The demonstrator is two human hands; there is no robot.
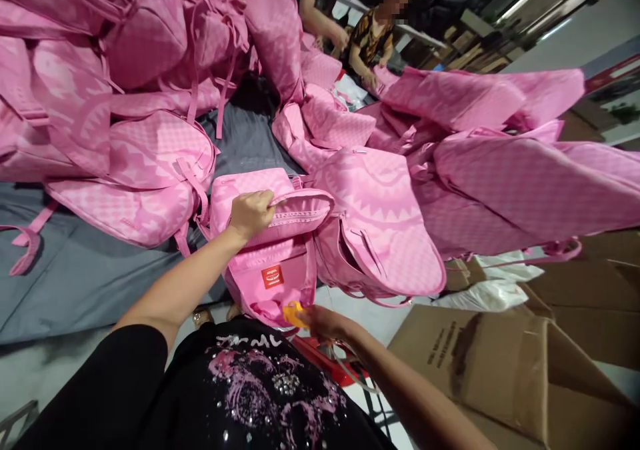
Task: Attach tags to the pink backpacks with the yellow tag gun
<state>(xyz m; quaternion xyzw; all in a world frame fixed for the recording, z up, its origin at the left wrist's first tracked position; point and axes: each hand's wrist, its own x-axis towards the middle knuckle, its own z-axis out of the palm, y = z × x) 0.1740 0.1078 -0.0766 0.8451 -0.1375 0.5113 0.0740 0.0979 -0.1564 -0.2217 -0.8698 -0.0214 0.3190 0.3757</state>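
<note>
Head view shows us our left grip (253, 214) clamped on the raised edge of an open pink checked fabric backpack (270, 253), which is at the near edge of the grey cloth-covered tabletop (100, 283), just before our body. Our right grip (323, 322) is closed on a small yellow-orange object (293, 314) by the backpack's lower opening. Inside the backpack we see a square red label (273, 277), its pale writing too small to read. We cannot make out the dark print on the brown cardboard box (495, 363) either.
</note>
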